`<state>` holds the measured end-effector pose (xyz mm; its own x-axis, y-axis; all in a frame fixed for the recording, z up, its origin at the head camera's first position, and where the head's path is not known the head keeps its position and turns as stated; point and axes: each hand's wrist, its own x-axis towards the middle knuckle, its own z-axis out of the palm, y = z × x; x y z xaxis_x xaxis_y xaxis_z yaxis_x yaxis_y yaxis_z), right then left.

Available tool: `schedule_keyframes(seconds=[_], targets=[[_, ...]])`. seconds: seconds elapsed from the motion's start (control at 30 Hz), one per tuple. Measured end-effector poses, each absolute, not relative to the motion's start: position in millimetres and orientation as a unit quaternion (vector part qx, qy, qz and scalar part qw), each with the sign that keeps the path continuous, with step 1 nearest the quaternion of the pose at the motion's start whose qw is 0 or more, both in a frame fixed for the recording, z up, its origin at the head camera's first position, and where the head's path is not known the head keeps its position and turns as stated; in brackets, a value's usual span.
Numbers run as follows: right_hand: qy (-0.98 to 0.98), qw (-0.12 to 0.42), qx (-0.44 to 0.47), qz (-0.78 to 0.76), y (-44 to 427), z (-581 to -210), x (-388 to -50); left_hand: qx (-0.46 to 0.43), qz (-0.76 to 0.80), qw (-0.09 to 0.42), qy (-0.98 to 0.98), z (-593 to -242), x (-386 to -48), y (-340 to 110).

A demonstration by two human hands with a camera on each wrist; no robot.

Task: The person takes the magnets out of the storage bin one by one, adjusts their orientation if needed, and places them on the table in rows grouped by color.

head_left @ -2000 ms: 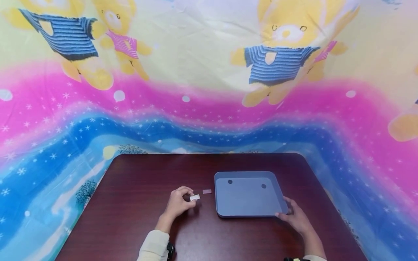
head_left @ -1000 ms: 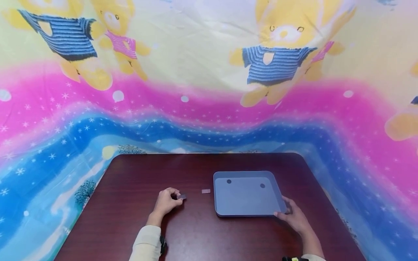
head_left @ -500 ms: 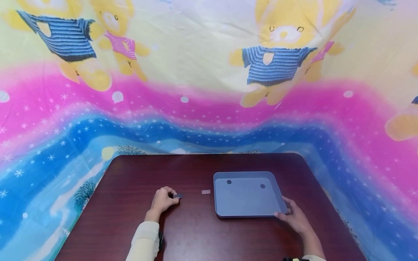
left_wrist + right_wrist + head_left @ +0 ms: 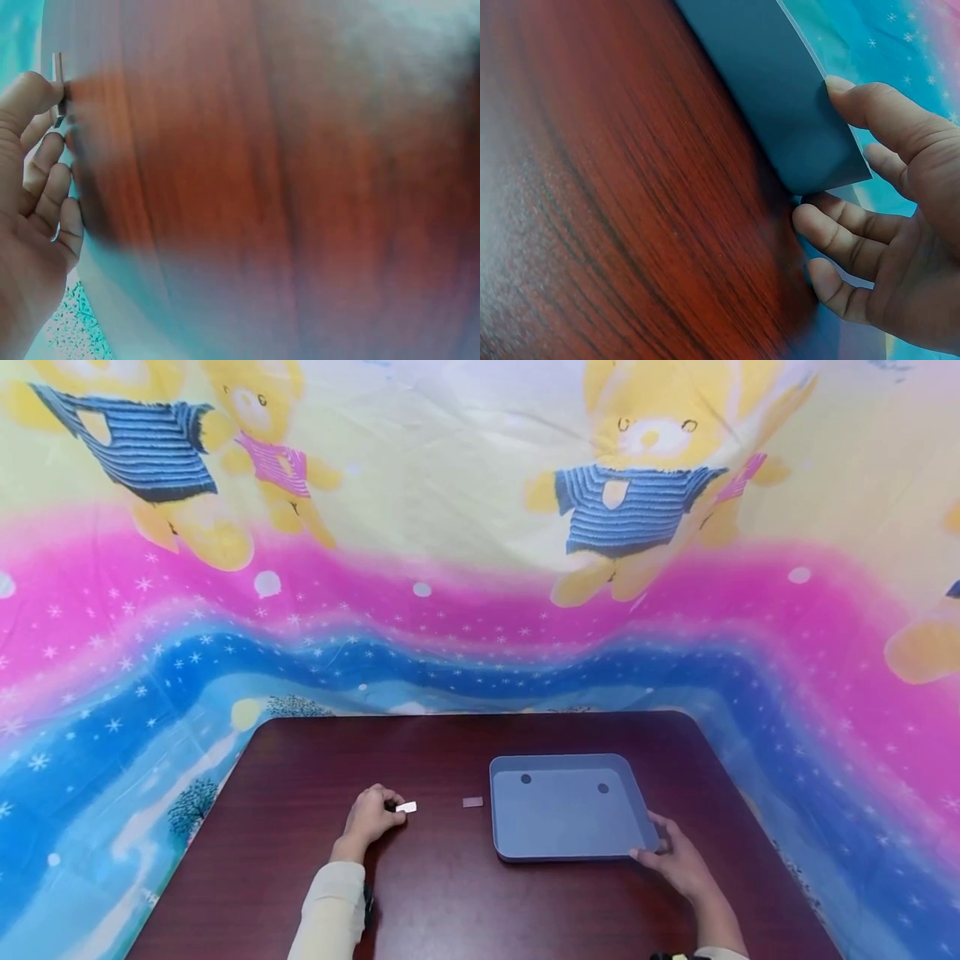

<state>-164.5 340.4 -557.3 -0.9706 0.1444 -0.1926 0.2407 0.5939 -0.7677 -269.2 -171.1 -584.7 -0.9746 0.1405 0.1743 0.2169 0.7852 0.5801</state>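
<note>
My left hand [image 4: 369, 814] pinches a small flat rectangular piece [image 4: 407, 807] between thumb and fingers, over the left half of the table. That piece looks bright and shiny in the head view. Seen from the left wrist, the thin piece [image 4: 58, 75] is edge-on at the fingertips. My right hand [image 4: 682, 864] grips the near right corner of a grey-blue tray [image 4: 566, 827]. In the right wrist view, the thumb lies on the rim of the tray [image 4: 780, 97] and other fingers reach round below the corner. A small pinkish rectangular piece [image 4: 472, 802] lies just left of the tray.
Two dark round spots, one a dark disc [image 4: 526, 779] and the other a similar disc [image 4: 603, 788], show inside the tray near its back. The dark red-brown table [image 4: 450, 893] ends at a patterned cloth [image 4: 420, 643] hanging behind and at both sides.
My left hand has moved left with the small piece, away from the pinkish one. The held piece turned from white to dark grey and back to bright. My right hand stays at the tray corner.
</note>
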Motion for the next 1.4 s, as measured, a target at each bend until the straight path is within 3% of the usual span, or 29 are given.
schedule_keyframes(seconds=[1.13, 1.4], targets=[[0.882, 0.050, 0.107, -0.456, 341, -558, -166, -0.084, -0.371, -0.013, -0.925, -568, -269, -169], [0.878, 0.046, 0.107, -0.464, 339, -559, -163, -0.093, -0.355, 0.020, -0.930, -571, -261, -156]])
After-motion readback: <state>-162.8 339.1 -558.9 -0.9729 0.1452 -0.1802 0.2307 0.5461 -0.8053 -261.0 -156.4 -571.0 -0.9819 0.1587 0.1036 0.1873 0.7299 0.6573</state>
